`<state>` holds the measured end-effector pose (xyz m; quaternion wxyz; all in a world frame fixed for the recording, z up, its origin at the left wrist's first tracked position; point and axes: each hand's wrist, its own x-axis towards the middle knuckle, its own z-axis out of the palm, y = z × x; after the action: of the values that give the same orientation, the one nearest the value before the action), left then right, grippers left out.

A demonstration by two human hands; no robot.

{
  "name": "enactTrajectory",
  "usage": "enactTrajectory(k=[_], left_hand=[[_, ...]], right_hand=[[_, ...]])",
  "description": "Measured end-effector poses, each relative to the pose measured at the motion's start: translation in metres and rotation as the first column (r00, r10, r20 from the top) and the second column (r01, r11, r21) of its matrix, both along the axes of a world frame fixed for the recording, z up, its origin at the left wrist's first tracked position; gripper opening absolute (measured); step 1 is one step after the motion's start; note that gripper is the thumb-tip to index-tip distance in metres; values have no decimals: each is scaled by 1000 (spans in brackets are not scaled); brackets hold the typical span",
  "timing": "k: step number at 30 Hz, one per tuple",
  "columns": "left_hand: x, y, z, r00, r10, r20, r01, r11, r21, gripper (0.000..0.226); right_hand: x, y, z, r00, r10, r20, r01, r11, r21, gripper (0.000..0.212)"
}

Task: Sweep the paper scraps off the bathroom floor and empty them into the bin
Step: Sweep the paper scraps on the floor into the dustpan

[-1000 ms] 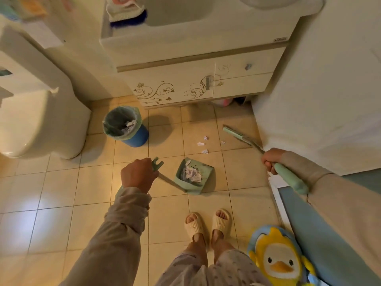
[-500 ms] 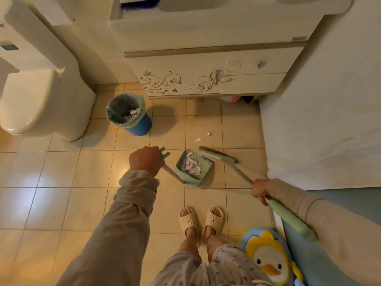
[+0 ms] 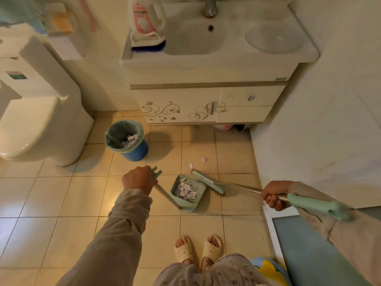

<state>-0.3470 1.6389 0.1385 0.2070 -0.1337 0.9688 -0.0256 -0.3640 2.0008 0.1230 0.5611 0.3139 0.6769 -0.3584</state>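
Observation:
My left hand [image 3: 137,179] grips the top of the long handle of a green dustpan [image 3: 188,191] that rests on the tiled floor and holds a heap of paper scraps [image 3: 186,190]. My right hand [image 3: 273,195] holds the shaft of a green broom [image 3: 208,183], whose head lies at the pan's right rim. Two loose scraps [image 3: 203,159] lie on the tiles just beyond the pan. The blue bin [image 3: 126,140], lined with a green bag and holding some paper, stands to the left, beside the toilet.
A white toilet [image 3: 41,124] fills the left side. The sink cabinet [image 3: 206,104] stands ahead, a white wall [image 3: 319,131] to the right. A blue mat [image 3: 309,250] and a yellow duck cushion [image 3: 270,271] lie at lower right. My slippered feet [image 3: 198,248] stand below the pan.
The broom head swept from the right-hand tiles toward the dustpan and now rests at its rim. Fewer scraps lie loose on the floor. My left hand kept the dustpan in place.

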Motion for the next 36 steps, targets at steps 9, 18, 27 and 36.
enactTrajectory(k=[9,18,27,36], left_hand=[[-11,-11,4,999,18,42,-19,999,30,30],[-28,-31,-6,998,13,54,-13,1000,3,29],[-21,-36,-13,999,-43,8,43,999,16,26],[-20,-48,-12,997,-78,-18,79,997,21,27]], right_hand=[[-71,-42,-8,988,-3,-153,14,998,66,25],[-56,-107,-56,812,583,-34,-554,787,270,19],[34,-123,-43,831,552,67,-556,827,80,27],[22,-105,-4,973,232,17,-232,966,110,35]])
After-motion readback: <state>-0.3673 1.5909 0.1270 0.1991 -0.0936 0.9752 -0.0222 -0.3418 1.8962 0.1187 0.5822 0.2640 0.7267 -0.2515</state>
